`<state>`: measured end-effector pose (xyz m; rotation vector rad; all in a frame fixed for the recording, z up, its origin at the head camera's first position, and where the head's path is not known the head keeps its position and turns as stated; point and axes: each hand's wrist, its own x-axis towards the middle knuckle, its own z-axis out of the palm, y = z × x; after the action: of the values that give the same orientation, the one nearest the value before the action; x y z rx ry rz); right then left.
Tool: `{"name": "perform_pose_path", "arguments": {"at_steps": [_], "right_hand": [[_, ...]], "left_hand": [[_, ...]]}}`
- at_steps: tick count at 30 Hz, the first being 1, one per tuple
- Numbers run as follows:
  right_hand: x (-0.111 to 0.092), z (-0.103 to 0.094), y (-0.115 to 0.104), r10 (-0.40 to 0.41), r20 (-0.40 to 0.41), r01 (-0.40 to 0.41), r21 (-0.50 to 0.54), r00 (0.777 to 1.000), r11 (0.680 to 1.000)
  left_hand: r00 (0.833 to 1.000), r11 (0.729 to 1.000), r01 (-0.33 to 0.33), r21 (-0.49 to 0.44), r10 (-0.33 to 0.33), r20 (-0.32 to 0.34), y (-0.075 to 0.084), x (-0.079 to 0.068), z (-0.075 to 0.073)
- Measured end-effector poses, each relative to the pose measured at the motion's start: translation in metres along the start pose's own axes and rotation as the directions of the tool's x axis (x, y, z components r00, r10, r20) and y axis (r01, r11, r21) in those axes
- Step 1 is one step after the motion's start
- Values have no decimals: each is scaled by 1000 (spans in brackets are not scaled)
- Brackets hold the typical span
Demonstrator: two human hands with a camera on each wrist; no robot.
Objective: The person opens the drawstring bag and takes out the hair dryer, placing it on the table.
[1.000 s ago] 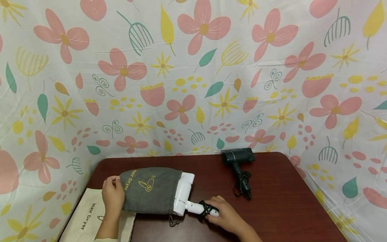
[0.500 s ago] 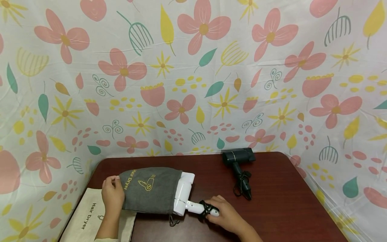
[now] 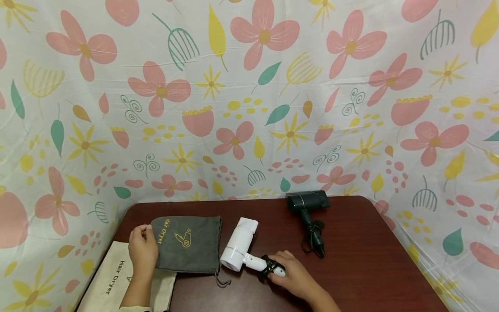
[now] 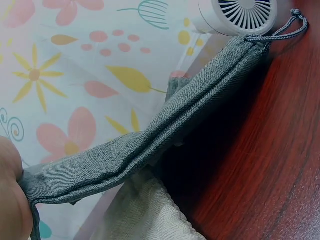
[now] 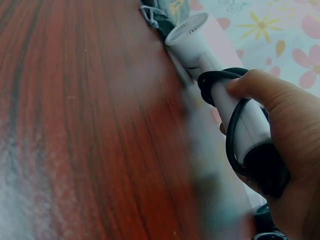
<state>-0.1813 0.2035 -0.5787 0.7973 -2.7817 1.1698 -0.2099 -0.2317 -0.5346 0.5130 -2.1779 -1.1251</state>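
My left hand (image 3: 142,251) pinches the left end of a grey drawstring bag (image 3: 187,249) printed "Hair Dryer" with a yellow dryer outline. The left wrist view shows the bag's cloth (image 4: 135,155) stretching from that hand towards its corded mouth. Just right of the mouth, apart from the bag, is a white hair dryer (image 3: 238,243). The fingers of my right hand (image 3: 293,274) grip its handle, which has a black cord (image 5: 231,145) wound round it. In the left wrist view, the dryer's round vent grille (image 4: 247,10) appears beyond the bag.
A black hair dryer (image 3: 308,202) with its cord bundled on the handle lies at the back of the dark red table (image 3: 374,251). Under my left forearm lies a cream "Hair Dryer" bag (image 3: 99,284). A flower-printed curtain (image 3: 249,108) surrounds the table.
The white hair dryer's head, inside the grey bag's mouth before, is now fully out and turned slightly. The bag has gone flatter, its mouth edge further left. Both hands keep their holds.
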Motion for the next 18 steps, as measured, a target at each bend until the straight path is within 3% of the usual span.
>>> {"name": "perform_pose_path", "arguments": {"at_steps": [9,18], "right_hand": [[1,2,0,98,-19,-98,12,995,995],[2,5,-2,154,-108,-158,-25,982,987]], "left_hand": [[999,999,33,-18,-33,31,3,1,-1],[997,998,54,-28,-52,52,7,6,-4]]}}
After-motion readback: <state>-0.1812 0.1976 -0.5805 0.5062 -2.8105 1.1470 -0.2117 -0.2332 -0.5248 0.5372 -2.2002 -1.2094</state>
